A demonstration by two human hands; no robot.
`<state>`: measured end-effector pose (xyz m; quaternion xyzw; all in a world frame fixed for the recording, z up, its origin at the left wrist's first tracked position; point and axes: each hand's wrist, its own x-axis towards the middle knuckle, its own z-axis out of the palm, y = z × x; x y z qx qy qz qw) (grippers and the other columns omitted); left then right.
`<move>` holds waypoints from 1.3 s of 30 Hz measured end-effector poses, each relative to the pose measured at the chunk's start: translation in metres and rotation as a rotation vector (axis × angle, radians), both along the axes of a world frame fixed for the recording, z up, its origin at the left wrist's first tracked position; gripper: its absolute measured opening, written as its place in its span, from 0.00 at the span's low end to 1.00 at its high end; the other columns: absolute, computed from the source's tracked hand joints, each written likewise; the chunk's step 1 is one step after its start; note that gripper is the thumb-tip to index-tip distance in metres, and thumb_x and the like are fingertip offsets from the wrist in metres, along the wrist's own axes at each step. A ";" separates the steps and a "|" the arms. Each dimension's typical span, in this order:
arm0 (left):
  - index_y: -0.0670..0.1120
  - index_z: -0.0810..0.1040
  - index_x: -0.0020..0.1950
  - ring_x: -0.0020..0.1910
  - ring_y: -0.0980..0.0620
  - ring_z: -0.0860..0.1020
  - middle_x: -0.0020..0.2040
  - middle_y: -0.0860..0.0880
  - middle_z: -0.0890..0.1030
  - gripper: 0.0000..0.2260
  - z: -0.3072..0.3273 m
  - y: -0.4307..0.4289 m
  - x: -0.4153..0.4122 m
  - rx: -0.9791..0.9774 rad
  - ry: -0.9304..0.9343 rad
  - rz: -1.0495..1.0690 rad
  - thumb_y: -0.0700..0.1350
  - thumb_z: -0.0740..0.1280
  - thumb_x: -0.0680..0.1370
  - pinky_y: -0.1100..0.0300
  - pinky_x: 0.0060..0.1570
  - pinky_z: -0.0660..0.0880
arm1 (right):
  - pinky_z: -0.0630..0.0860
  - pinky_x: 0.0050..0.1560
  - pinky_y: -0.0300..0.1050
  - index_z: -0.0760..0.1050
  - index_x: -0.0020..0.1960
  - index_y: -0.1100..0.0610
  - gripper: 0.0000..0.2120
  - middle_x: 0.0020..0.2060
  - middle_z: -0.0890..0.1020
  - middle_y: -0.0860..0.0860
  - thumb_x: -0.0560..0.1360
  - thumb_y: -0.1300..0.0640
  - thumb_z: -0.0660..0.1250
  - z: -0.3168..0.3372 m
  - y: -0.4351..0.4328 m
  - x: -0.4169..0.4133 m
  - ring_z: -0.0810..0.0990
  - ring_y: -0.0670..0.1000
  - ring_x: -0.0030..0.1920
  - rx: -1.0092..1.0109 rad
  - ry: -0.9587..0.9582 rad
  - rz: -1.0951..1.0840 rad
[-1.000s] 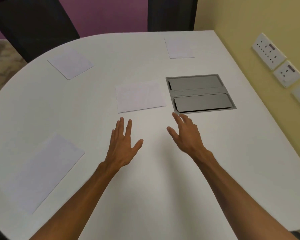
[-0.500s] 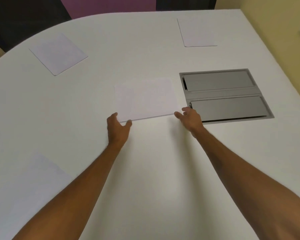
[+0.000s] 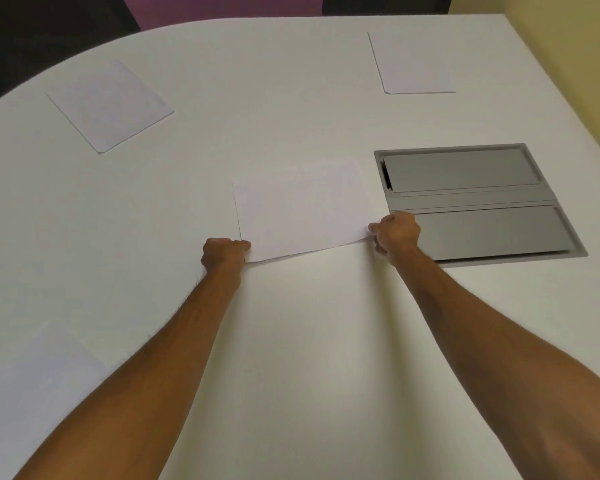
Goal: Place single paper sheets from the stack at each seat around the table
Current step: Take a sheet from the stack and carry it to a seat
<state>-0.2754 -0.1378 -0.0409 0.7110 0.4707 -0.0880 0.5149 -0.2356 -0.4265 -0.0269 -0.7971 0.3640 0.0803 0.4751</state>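
A white paper sheet (image 3: 303,209) lies in the middle of the white table (image 3: 291,341), its near edge lifted a little. My left hand (image 3: 224,252) pinches its near left corner. My right hand (image 3: 397,233) pinches its near right corner. Whether more sheets lie beneath it, I cannot tell. Single sheets lie at three places: far left (image 3: 110,105), far right (image 3: 413,62) and near left (image 3: 32,393).
A grey recessed cable box (image 3: 478,202) with two closed lids sits in the table right of the sheet, touching my right hand's side. Dark chairs (image 3: 49,29) stand beyond the far left edge. A yellow wall (image 3: 586,64) runs along the right.
Both hands reached forward from open above the table to the sheet's near corners and closed on them. The near edge has lifted. My head moved closer.
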 end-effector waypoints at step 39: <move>0.46 0.81 0.57 0.52 0.52 0.85 0.55 0.50 0.86 0.11 0.117 -0.155 -0.219 -0.785 -0.392 0.040 0.36 0.72 0.77 0.55 0.50 0.83 | 0.83 0.54 0.57 0.73 0.55 0.63 0.14 0.50 0.85 0.62 0.73 0.76 0.66 0.127 -0.020 -0.349 0.85 0.61 0.48 0.825 -0.282 -0.259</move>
